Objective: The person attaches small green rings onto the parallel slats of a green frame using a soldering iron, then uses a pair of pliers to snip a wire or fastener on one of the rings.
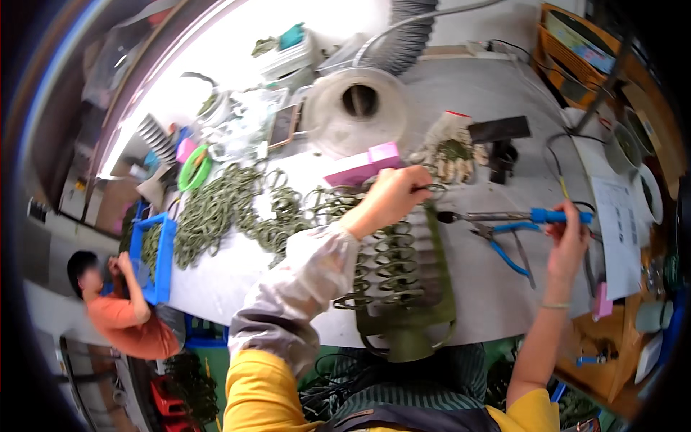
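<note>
My left hand [403, 191] is closed in a pinch on a small dark green loop [435, 189], above the far end of a green tray-like piece [440, 288]. Rows of similar green loops [394, 268] lie along that piece, which has a rounded green end near the table's front edge. In my right hand [566, 225] is a soldering iron with a blue handle [547, 216]. Its metal shaft points left, and its dark tip [446, 217] is beside the green piece, apart from the pinched loop.
Left of my left arm lies a heap of green loops [216, 209]. Blue-handled pliers [507, 245], a pink block [363, 164], a glove [450, 147] and a translucent hood [353, 108] are on the table. A person in orange [129, 317] works by a blue crate [163, 259].
</note>
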Demonstrator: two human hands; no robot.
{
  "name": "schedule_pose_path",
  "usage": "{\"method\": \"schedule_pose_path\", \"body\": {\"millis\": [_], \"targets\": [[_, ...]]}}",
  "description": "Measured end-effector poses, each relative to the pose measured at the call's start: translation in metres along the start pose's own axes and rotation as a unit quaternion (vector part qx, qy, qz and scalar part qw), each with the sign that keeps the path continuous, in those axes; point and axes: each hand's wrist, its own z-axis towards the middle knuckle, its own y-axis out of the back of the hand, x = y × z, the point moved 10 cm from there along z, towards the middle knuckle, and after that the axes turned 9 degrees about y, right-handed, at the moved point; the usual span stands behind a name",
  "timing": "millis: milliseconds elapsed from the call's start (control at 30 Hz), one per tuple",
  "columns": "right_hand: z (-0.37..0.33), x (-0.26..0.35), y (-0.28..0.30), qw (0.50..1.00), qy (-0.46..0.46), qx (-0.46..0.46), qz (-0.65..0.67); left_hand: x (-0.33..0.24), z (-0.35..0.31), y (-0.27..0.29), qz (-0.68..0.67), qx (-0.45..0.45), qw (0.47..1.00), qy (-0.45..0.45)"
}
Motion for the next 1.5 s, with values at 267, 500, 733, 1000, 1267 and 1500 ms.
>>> {"method": "schedule_pose_path", "body": {"millis": [267,500,733,1000,1267,1500], "targets": [[-0.008,0.005,-0.007,0.999,-0.028,0.024,0.028,0.086,-0.051,0.16,0.042,-0.196,0.975,0.092],[-0.012,0.007,-0.01,0.999,-0.028,0.033,0.033,0.214,-0.172,0.218,0.37,-0.151,0.84,0.367],[-0.014,0.015,-0.005,0.999,-0.019,0.031,0.024,0.2,-0.177,0.219,0.046,-0.241,0.908,0.34],[-0.012,0.021,0.0,0.999,0.003,0.03,0.011,0.064,-0.109,0.161,-0.133,-0.146,0.965,0.174],[-0.011,-0.001,-0.008,0.999,-0.011,0.038,0.021,-0.033,-0.041,0.024,0.012,-0.016,0.999,0.043],[-0.015,-0.028,-0.018,0.996,-0.057,0.019,0.064,-0.021,-0.023,0.003,0.009,-0.008,0.999,0.035]]}}
